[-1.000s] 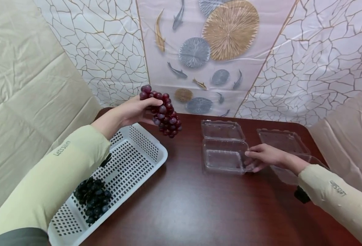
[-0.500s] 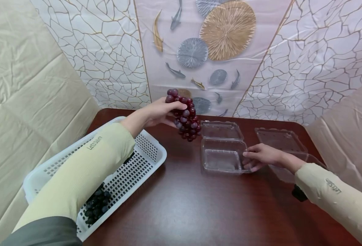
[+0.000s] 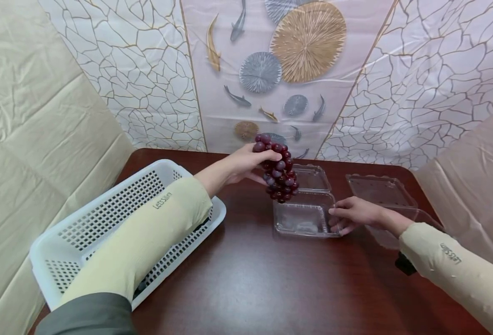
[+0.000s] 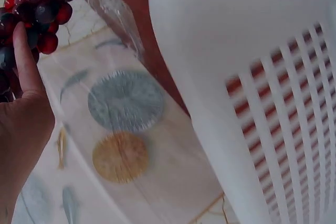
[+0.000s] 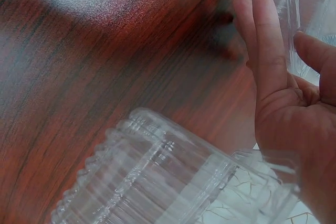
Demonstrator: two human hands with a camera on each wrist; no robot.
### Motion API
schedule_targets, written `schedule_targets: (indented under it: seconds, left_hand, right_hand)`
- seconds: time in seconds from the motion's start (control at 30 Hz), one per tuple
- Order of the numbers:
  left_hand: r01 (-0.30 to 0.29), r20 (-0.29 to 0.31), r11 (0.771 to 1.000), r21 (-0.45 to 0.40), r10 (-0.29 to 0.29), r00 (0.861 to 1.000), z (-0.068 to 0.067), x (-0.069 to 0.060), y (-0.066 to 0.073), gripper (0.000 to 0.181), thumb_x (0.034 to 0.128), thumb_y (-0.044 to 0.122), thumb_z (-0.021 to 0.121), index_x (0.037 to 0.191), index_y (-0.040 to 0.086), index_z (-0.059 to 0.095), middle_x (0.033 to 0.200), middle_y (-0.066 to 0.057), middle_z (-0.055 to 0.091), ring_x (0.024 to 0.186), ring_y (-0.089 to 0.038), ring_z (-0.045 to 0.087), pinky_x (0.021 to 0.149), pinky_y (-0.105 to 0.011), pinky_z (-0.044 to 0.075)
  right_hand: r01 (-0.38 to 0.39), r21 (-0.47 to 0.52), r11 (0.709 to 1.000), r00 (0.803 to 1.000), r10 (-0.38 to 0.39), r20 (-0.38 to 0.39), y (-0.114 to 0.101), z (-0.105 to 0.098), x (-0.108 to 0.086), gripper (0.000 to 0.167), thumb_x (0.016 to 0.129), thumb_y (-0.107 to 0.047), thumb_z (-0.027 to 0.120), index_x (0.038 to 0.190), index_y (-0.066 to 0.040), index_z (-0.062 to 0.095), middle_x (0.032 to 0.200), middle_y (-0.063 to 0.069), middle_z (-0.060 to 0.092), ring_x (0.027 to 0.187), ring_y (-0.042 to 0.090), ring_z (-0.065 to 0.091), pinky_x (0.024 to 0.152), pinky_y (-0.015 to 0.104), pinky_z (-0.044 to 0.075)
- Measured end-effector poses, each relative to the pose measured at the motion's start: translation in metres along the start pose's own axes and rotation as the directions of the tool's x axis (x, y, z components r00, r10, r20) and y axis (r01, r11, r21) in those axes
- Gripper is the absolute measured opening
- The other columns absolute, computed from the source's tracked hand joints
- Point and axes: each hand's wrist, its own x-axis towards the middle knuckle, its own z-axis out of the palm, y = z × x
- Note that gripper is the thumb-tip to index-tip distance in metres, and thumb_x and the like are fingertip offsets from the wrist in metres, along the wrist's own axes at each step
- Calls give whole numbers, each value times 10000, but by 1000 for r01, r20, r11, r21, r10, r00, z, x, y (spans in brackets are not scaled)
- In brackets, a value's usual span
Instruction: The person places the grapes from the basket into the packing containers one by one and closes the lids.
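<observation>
Grapes (image 3: 283,177), a dark red bunch, hang from our left hand (image 3: 246,164), which grips them near the top with the thumb across the front. In the head view the bunch overlaps the left side of a clear box (image 3: 286,222) and its raised lid (image 3: 313,179). From the left wrist we see the thumb pressed to the fruit, the other fingers mostly hidden. Our right hand (image 3: 357,215) is at the box's right edge; the right wrist view shows its fingers extended and the thumb apart, but we cannot tell whether they pinch the rim. That view also brings out the ribbed wall of a second clear box (image 5: 157,166), partly behind our forearm in the head view. On our left, our sleeve (image 3: 163,232) crosses a white perforated basket (image 3: 104,204), whose slotted end only the left wrist enlarges. Beyond the table (image 3: 246,279) hangs a fish-printed cloth (image 3: 213,107).
</observation>
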Motion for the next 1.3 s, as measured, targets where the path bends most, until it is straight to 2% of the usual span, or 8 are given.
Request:
schedule_targets:
  seconds: [0.1, 0.37, 0.7, 0.97, 1.17, 1.3]
  left_hand:
    - [6, -12, 1000, -14, -7, 1000, 12, 5, -6, 429, 996, 226, 718, 1390, 66, 660, 1201, -136, 734, 1113, -316, 716, 805, -487, 658]
    - [27, -31, 999, -32, -28, 999, 39, 16, -27, 481, 974, 242, 750, 1407, 68, 633, 1173, -151, 748, 869, -274, 754, 713, -429, 666]
    - [16, -137, 993, -115, -31, 990, 73, 25, -54, 431, 937, 218, 791, 1329, 91, 663, 1107, -117, 751, 956, -340, 780, 655, -407, 661]
    - [26, -254, 983, -183, -73, 964, 100, 28, -76, 456, 920, 218, 802, 1336, 116, 647, 1118, -105, 704, 937, -351, 774, 641, -416, 660]
    - [22, -257, 967, -256, -90, 962, 108, 28, -92, 343, 920, 214, 793, 1224, 105, 678, 1038, -111, 727, 909, -317, 769, 633, -423, 659]
    - [14, -265, 958, -285, -93, 960, 115, 30, -100, 338, 910, 207, 786, 1211, 95, 681, 1041, -115, 718, 904, -319, 765, 626, -419, 657]
  right_hand:
    - [5, -1, 1000, 1000, -5, -1, 0, 1, -1, 497, 1151, -185, 504, 1463, 196, 433, 1230, 287, 723, 989, 275, 780, 808, 454, 655]
    - [13, 20, 1000, 1000, -13, -10, 0, 3, -1, 438, 1148, -167, 508, 1397, 192, 479, 1214, 297, 723, 986, 270, 775, 812, 433, 656]
    - [17, 11, 1000, 1000, -17, -10, 1, 1, 0, 457, 1149, -192, 510, 1406, 186, 489, 1209, 292, 727, 975, 275, 774, 811, 445, 656]
    - [33, 13, 999, 999, -33, -26, 4, 3, 2, 430, 1147, -176, 510, 1363, 196, 510, 1169, 287, 737, 982, 288, 776, 787, 426, 661]
    - [41, 17, 999, 999, -41, -24, 3, 4, 1, 421, 1144, -169, 510, 1361, 192, 512, 1140, 277, 740, 982, 292, 774, 790, 417, 660]
    - [29, 24, 999, 999, -28, -29, 3, 4, 1, 394, 1145, -163, 506, 1350, 173, 527, 1090, 249, 750, 970, 287, 778, 798, 421, 659]
